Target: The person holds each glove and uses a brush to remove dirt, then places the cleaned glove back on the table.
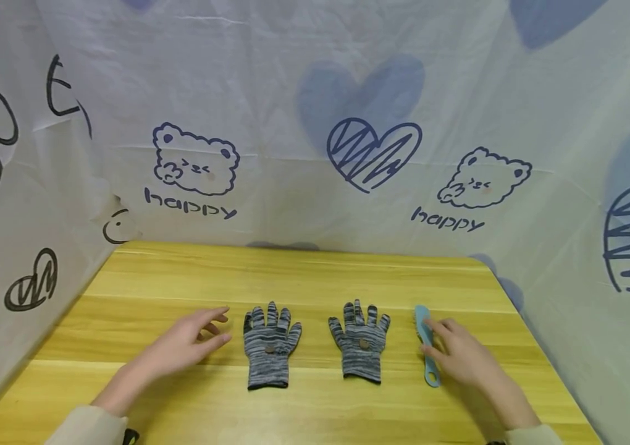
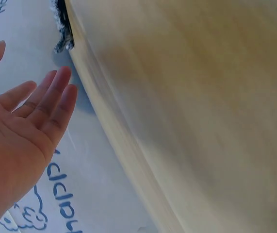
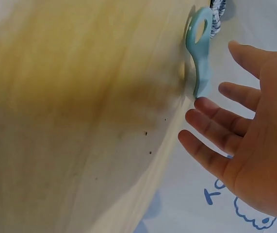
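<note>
Two grey-and-black striped knit gloves, the left glove (image 1: 270, 364) and the right glove (image 1: 361, 361), lie flat with fingers pointing away, each with a brown spot on it. To their right lies a light-blue brush (image 1: 422, 316), its handle (image 3: 201, 58) ending in a loop with a hole. My right hand (image 1: 462, 352) hovers at the brush with fingers spread; whether the fingertips touch it I cannot tell. On the other side, my left hand (image 1: 189, 340) is held left of the left glove, fingers loosely extended and holding nothing.
A yellow wood-grain table (image 1: 326, 414) carries these things. White cloth (image 1: 281, 185) printed with hearts, bears and lettering hangs behind it and along both sides. Several small dark specks (image 3: 146, 133) dot the tabletop near the right hand.
</note>
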A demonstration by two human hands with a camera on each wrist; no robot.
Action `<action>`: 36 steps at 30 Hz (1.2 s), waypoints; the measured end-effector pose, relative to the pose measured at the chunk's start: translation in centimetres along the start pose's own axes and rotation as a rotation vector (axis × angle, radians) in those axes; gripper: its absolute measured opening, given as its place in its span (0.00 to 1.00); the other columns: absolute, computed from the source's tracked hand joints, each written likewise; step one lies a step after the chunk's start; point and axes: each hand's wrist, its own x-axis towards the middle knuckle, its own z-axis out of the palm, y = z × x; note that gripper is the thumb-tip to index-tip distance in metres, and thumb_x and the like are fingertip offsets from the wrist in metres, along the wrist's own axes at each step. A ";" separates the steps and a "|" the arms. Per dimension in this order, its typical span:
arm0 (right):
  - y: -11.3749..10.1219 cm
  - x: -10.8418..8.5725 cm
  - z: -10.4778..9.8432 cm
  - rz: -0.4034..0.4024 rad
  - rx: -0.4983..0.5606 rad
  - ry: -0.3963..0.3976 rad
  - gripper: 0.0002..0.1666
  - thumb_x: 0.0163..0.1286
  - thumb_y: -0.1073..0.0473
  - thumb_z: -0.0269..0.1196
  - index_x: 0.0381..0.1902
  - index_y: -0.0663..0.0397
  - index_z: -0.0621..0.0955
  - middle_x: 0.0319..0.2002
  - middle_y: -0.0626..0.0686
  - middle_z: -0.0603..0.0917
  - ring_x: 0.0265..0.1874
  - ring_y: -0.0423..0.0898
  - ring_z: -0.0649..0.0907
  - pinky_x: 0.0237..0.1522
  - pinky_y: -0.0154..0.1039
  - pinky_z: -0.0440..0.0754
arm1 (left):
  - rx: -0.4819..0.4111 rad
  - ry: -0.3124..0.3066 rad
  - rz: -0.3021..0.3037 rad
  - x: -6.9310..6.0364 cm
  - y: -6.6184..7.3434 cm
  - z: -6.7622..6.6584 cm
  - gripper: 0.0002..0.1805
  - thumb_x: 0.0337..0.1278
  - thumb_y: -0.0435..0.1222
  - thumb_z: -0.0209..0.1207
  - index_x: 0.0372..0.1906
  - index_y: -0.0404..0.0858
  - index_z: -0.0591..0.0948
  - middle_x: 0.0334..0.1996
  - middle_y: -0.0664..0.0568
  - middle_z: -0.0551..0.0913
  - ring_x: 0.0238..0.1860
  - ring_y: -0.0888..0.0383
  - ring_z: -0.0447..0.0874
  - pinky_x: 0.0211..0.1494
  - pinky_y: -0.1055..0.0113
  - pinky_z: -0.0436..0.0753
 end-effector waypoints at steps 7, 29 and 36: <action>-0.1 -0.1 0.3 -0.024 -0.009 -0.009 0.33 0.74 0.50 0.68 0.71 0.60 0.76 0.56 0.61 0.78 0.50 0.57 0.84 0.47 0.54 0.86 | 0.112 -0.070 0.034 0.6 0.7 0.8 0.34 0.73 0.48 0.62 0.74 0.32 0.72 0.56 0.47 0.84 0.51 0.52 0.85 0.53 0.53 0.87; 0.2 -0.2 0.7 0.008 0.001 -0.074 0.33 0.71 0.62 0.69 0.73 0.53 0.76 0.44 0.52 0.80 0.33 0.42 0.78 0.32 0.42 0.78 | 0.197 -0.138 -0.017 2.7 2.5 3.4 0.39 0.47 0.53 0.78 0.65 0.41 0.83 0.49 0.50 0.82 0.42 0.58 0.79 0.46 0.56 0.84; 0.1 -0.1 0.6 0.019 0.013 -0.098 0.32 0.71 0.63 0.68 0.72 0.52 0.77 0.46 0.55 0.81 0.39 0.47 0.83 0.37 0.48 0.84 | 0.202 -0.117 -0.076 3.3 3.2 4.2 0.36 0.43 0.50 0.81 0.60 0.42 0.85 0.47 0.48 0.83 0.46 0.52 0.83 0.53 0.48 0.86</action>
